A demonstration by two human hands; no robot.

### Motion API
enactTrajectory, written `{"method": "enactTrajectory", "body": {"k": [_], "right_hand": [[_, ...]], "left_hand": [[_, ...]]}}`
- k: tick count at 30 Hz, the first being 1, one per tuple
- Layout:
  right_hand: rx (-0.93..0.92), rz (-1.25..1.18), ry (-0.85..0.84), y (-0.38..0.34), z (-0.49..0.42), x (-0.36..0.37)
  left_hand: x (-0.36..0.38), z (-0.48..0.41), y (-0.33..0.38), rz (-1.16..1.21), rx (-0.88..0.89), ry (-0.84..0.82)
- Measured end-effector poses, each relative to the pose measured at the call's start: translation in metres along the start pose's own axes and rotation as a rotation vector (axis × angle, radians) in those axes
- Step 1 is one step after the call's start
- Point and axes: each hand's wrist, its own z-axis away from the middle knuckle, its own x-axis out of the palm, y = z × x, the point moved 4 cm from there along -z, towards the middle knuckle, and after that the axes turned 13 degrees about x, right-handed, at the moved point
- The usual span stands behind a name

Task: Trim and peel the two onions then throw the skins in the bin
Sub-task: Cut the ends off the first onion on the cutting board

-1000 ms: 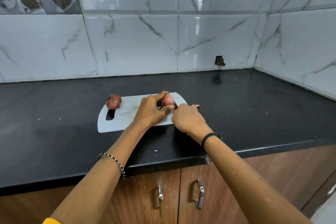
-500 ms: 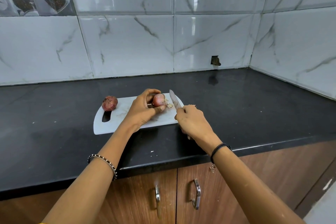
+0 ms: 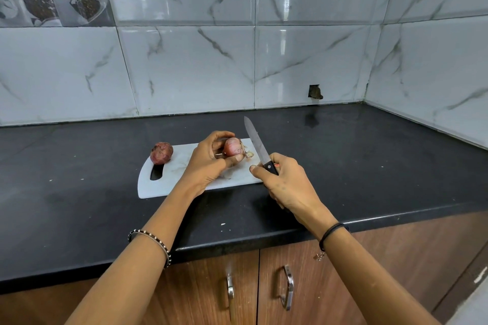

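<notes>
Left hand [image 3: 208,163] grips an onion [image 3: 233,146] on the cutting board [image 3: 169,182], root end pointing right. Right hand [image 3: 284,179] clasps the knife [image 3: 257,145], blade angled far-left. Second onion [image 3: 161,153] sits far-left on the board.

One red onion [image 3: 161,153], its dark skin on, sits at the left end of the white cutting board [image 3: 169,187], beside the handle slot. The other onion [image 3: 233,146], paler pink, is gripped by the left hand [image 3: 208,163] over the board's right part, its stringy root end pointing right.

Beaded bangle [image 3: 158,241], black wrist thread [image 3: 331,230]
</notes>
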Motion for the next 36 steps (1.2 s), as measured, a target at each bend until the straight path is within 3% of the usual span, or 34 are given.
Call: {"method": "enactTrajectory", "body": {"k": [11, 17, 25, 30, 36], "right_hand": [[-0.011, -0.034, 0.004, 0.000, 0.000, -0.001], [0.011, -0.092, -0.058, -0.002, 0.006, -0.002], [0.015, 0.173, 0.148, -0.005, 0.001, -0.006], [-0.021, 0.339, 0.168, -0.013, 0.003, 0.006], [0.023, 0.337, 0.278, -0.014, 0.012, 0.005]], "left_hand": [[0.000, 0.004, 0.006, 0.000, 0.016, 0.012], [-0.003, 0.004, 0.003, -0.016, 0.026, 0.110], [-0.011, 0.008, 0.012, -0.091, 0.029, 0.303], [-0.011, 0.007, 0.009, 0.075, -0.023, 0.256], [-0.005, 0.008, 0.013, 0.202, -0.008, 0.127]]}}
